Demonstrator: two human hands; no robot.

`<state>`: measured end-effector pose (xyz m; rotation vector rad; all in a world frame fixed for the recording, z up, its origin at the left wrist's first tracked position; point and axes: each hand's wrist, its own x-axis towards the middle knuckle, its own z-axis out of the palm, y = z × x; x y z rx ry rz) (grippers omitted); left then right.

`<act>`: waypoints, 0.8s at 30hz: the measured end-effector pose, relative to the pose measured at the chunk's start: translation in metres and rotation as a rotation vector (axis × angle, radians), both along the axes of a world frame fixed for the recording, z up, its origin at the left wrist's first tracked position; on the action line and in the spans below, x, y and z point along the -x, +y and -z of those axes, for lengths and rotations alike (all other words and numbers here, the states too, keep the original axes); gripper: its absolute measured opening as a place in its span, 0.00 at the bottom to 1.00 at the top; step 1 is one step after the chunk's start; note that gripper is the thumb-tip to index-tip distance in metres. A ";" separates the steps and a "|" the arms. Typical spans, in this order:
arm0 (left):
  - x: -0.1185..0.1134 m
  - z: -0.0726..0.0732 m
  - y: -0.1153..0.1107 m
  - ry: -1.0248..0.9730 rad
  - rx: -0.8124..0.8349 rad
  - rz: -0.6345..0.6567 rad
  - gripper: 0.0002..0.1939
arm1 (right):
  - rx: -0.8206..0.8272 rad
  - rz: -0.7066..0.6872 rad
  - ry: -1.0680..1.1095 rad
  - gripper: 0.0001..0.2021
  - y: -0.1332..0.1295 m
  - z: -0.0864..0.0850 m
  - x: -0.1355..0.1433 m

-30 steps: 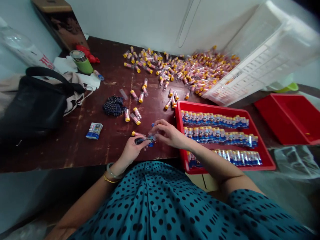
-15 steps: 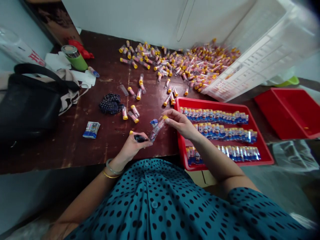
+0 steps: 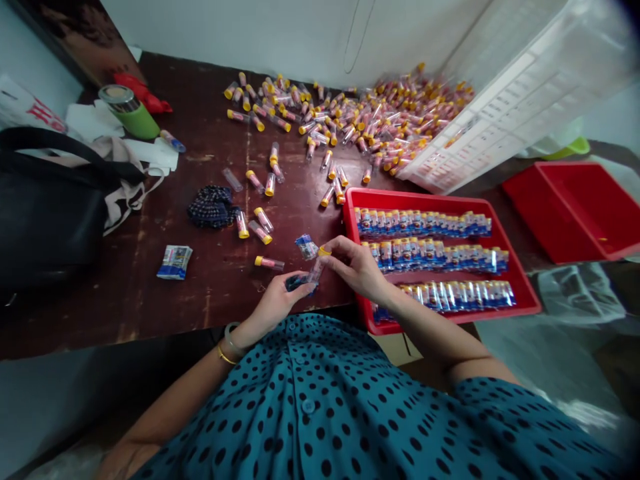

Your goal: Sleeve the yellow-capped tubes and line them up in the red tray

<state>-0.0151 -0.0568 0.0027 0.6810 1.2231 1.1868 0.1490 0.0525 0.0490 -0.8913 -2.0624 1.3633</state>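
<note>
My right hand (image 3: 357,268) pinches the yellow-capped end of a clear plastic tube (image 3: 316,268). The tube's lower end is at the mouth of a small plastic packet (image 3: 296,281); how far it sits inside I cannot tell. My left hand (image 3: 277,300) grips that packet between thumb and fingers, covering most of it. Just beyond the hands lies a blue and silver packet (image 3: 306,247) on the table. A loose capped tube (image 3: 270,263) rests beside my left fingers. To the right, a red tray (image 3: 352,227) holds three rows of packed tubes (image 3: 430,253).
Many capped tubes (image 3: 340,120) are heaped at the back by a white crate (image 3: 480,140). On the left are a dark checked cloth (image 3: 213,207), a stack of packets (image 3: 175,262), a black bag (image 3: 47,207) and a green flask (image 3: 133,113). A red bin (image 3: 530,220) stands far right.
My right hand has brought the tube lower and more upright, closer over the packet in my left hand. The whole view has shifted slightly.
</note>
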 end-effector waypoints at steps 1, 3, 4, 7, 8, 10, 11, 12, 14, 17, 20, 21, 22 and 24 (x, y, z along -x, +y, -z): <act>-0.002 0.000 -0.002 -0.124 0.050 0.018 0.14 | 0.029 0.016 0.008 0.09 -0.006 0.002 -0.002; -0.005 -0.002 -0.006 -0.366 0.152 0.057 0.17 | 0.093 0.041 0.049 0.09 -0.017 0.006 -0.007; -0.006 -0.002 -0.008 -0.449 0.191 0.075 0.18 | 0.122 0.050 0.076 0.09 -0.023 0.006 -0.009; -0.009 -0.005 -0.010 -0.530 0.221 0.101 0.18 | 0.236 0.073 0.159 0.13 -0.036 0.006 -0.013; -0.010 -0.006 -0.010 -0.533 0.213 0.100 0.17 | 0.302 0.072 0.175 0.14 -0.039 0.006 -0.014; -0.013 -0.007 -0.008 -0.538 0.197 0.092 0.15 | 0.411 0.061 0.187 0.16 -0.046 0.007 -0.015; -0.014 -0.007 -0.007 -0.541 0.189 0.084 0.15 | 0.416 0.058 0.182 0.16 -0.049 0.008 -0.015; -0.015 -0.008 -0.005 -0.544 0.185 0.078 0.15 | 0.380 0.061 0.170 0.17 -0.051 0.010 -0.015; -0.016 -0.008 -0.004 -0.542 0.181 0.069 0.15 | 0.235 0.077 0.135 0.16 -0.055 0.014 -0.017; -0.016 -0.010 -0.003 -0.519 0.167 0.058 0.17 | 0.094 0.080 0.076 0.14 -0.058 0.020 -0.019; -0.016 -0.011 -0.003 -0.489 0.152 0.038 0.18 | 0.058 0.073 0.059 0.12 -0.058 0.021 -0.019; -0.017 -0.011 -0.003 -0.481 0.151 0.036 0.17 | 0.049 0.072 0.059 0.12 -0.057 0.021 -0.019; -0.017 -0.012 -0.002 -0.474 0.152 0.034 0.17 | 0.038 0.069 0.058 0.11 -0.056 0.020 -0.019; -0.018 -0.012 -0.002 -0.466 0.157 0.035 0.18 | 0.018 0.060 0.056 0.10 -0.053 0.018 -0.019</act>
